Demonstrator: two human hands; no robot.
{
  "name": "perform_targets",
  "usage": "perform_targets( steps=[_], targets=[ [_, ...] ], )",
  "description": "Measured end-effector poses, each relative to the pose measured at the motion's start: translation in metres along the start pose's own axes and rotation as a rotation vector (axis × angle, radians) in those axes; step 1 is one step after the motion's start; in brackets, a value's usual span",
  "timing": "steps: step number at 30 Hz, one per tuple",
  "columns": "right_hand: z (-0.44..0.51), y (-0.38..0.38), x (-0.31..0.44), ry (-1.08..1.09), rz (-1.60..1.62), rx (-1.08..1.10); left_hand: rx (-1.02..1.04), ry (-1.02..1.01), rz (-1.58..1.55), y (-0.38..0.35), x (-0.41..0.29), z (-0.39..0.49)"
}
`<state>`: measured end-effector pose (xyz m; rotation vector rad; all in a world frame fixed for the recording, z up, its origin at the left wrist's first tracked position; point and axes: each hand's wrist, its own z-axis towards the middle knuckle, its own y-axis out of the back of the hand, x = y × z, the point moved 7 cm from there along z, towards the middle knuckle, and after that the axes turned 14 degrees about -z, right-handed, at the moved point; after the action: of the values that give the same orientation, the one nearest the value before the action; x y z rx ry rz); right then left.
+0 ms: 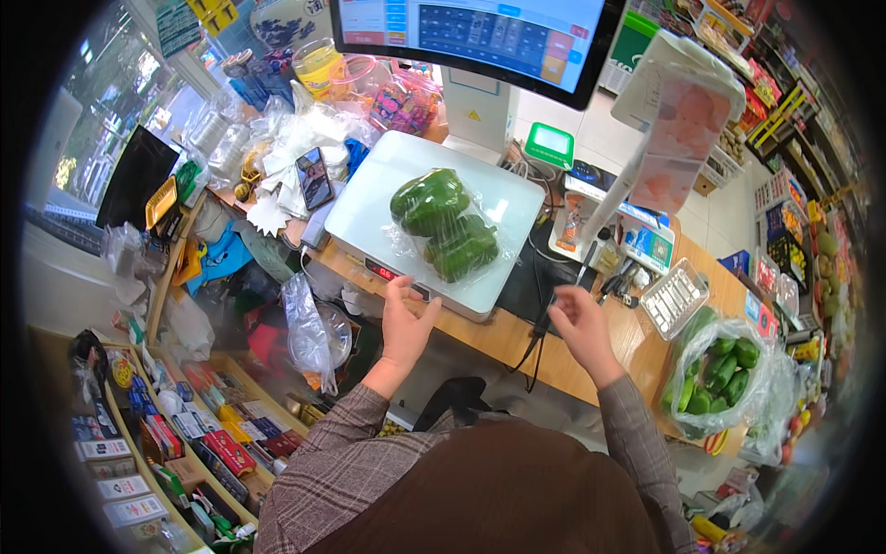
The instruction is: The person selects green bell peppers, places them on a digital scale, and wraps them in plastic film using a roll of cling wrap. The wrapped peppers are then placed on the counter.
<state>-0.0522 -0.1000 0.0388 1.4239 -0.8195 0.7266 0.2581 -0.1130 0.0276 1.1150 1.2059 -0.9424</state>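
Observation:
Two green bell peppers (432, 204) sit on a white countertop scale (367, 173), wrapped in clear plastic that lies wrinkled around them. The scale's red display (381, 271) is lit on its front edge. At that edge, beside the display, is my left hand (407, 325), fingers and thumb apart with nothing between them; whether a fingertip touches the scale I cannot tell. My right hand (585, 329) hovers over the counter's front edge, right of the scale, near black cables (536, 336). Its fingers are bent, a little apart from the thumb, and no object shows in it.
Behind the scale stands a monitor (484, 41). A phone (315, 179) lies left among plastic bags. To the right are a clear plastic tray (675, 298) and an open bag of green peppers (720, 374). Drawers (228, 429) full of small boxes lie at lower left.

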Motion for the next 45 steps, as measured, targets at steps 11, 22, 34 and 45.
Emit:
perform_targets(
  steps=[11, 22, 34, 45],
  targets=[
    [0.091, -0.069, 0.020, 0.220, -0.330, -0.025, 0.013, -0.093, 0.007, 0.024, -0.001, 0.014],
    [0.103, -0.023, 0.074, 0.193, 0.288, -0.190, 0.298, -0.116, -0.572, 0.055, -0.041, 0.042],
    [0.167, -0.042, 0.174, -0.065, 0.916, -0.055, 0.545, -0.065, -0.950, 0.077, -0.054, 0.127],
    [0.239, -0.089, 0.211, -0.209, 0.816, 0.214, 0.195, 0.290, -1.063, 0.068, -0.005, 0.225]
  ],
)
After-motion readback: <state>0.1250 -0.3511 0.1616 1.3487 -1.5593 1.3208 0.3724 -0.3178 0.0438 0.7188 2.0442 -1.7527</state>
